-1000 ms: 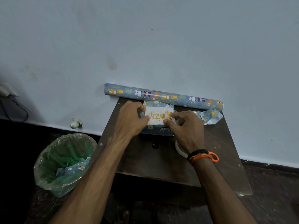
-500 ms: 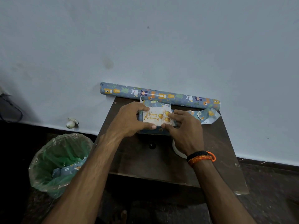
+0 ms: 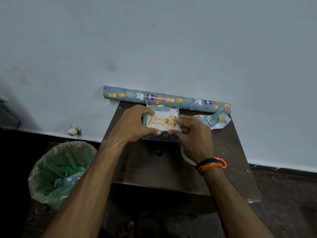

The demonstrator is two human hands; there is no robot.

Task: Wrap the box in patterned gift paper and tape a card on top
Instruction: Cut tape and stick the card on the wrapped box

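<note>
Box: we see the box [image 3: 161, 136] already wrapped in blue patterned paper, sitting toward the back of the table [image 3: 145, 169], just in front of the roll [image 3: 167, 99]
Card: the card [image 3: 163, 122] lies flat on top of the box; its gold lettering faces us
Left hand: our left hand [image 3: 135, 125] curls round the box's left end; thumb on the card's near edge, fingers over the far edge
Right hand: our right hand [image 3: 192, 134] holds the card's right side, fingers curled on it; whether a strip of tape sits under them we cannot tell
Risk, skew: we judge the card could slide askew if either hand lets go before tape holds it; glossy paper gives little grip
Risk, tape: a strip laid crooked or creased would show on the pale card; peeling it back could tear the print
Risk, reach: the tape [image 3: 186, 157] lies half hidden under our right wrist; fetching it frees the card on that side
Surface: a small dark wooden table; a scrap [image 3: 212, 120] of paper lies at its back right corner
Room: a pale blue wall [image 3: 154, 48] rises straight behind; a bin [image 3: 60, 170] with a green liner stands on the dark floor to the left, offcuts inside
</note>
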